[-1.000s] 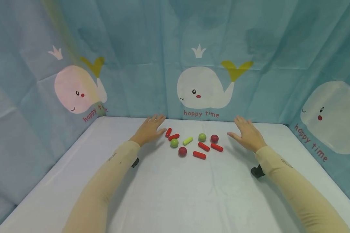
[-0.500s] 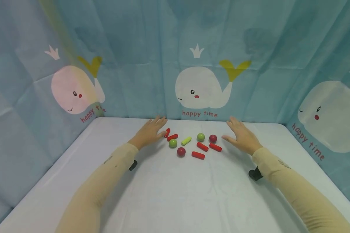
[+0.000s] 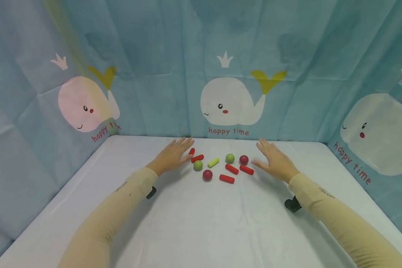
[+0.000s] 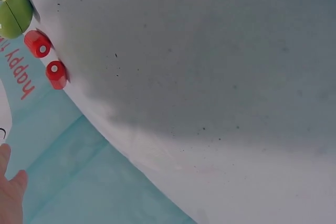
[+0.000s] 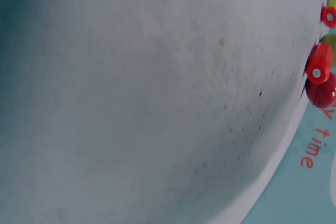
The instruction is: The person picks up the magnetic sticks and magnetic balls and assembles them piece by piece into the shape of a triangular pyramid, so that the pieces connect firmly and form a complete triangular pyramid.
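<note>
My left hand [image 3: 171, 157] has its fingers spread just left of the small pieces, its thumb beside a red cylinder [image 3: 197, 158] and partly in front of another red cylinder [image 3: 191, 151]; whether it touches is unclear. To their right, my right hand [image 3: 277, 162] extends straight fingers, thumb near a dark red ball [image 3: 243, 160]. Both hands hold nothing. Between them lie two green balls, one [image 3: 198, 165] with a loop and seam in the left wrist view, a second dark red ball [image 3: 207, 175], a yellow-green cylinder [image 3: 213, 162] and several red cylinders. The right wrist view shows no hand.
The pieces lie on a white-covered table [image 3: 194, 223], towards its far edge. Blue curtains [image 3: 154, 100] printed with whales enclose the back and both sides. Black wrist devices [image 3: 293, 204] hang under the beige sleeves [image 3: 341, 216].
Both hands have shifted slightly: the right one moved left, towards the pieces, and the left thumb came nearer the red cylinders. The head view turned a little. The pieces appear unmoved.
</note>
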Available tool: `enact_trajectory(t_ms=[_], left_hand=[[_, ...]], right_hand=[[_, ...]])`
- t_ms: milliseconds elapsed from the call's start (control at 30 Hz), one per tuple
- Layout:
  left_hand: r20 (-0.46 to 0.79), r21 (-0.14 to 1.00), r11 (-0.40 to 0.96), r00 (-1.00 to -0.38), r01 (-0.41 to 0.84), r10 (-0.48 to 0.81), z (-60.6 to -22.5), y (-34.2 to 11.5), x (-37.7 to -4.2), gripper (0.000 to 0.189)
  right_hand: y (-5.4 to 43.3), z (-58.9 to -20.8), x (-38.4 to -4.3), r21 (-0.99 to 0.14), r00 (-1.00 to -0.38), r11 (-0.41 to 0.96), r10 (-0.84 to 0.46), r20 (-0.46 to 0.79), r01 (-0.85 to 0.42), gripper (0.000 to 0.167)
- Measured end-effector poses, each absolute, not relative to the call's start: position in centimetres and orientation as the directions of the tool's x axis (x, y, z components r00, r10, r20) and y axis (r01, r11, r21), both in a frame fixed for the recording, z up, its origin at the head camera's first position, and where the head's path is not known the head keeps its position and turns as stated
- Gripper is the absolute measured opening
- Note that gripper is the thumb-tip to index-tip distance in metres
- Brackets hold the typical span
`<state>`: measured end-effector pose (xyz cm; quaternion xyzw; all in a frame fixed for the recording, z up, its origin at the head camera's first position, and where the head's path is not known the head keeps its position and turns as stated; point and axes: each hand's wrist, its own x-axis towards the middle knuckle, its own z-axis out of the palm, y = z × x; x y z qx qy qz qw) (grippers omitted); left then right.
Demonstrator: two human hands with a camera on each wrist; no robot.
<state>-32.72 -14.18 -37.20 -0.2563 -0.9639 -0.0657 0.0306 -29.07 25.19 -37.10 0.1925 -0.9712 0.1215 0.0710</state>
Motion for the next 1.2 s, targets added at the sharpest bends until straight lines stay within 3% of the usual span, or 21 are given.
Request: enact_trajectory(t_ms=[900,1200], left_hand=[[0.041,0.131,0.827,-0.836,0.547,0.547,-37.2,-12.8,-31.3,0.072],[0.027,0.216,0.808,-0.831,0.548,0.556,-37.6,-12.1,-30.7,0.073]], right_hand=[[22.9,-36.9,-27.2,-0.161,-0.874,0.862,-0.458,0.160,-0.481,0.080],[22.4,-37.1,-26.9,-0.257,-0.904,0.867,-0.399,0.152,-0.426,0.076]])
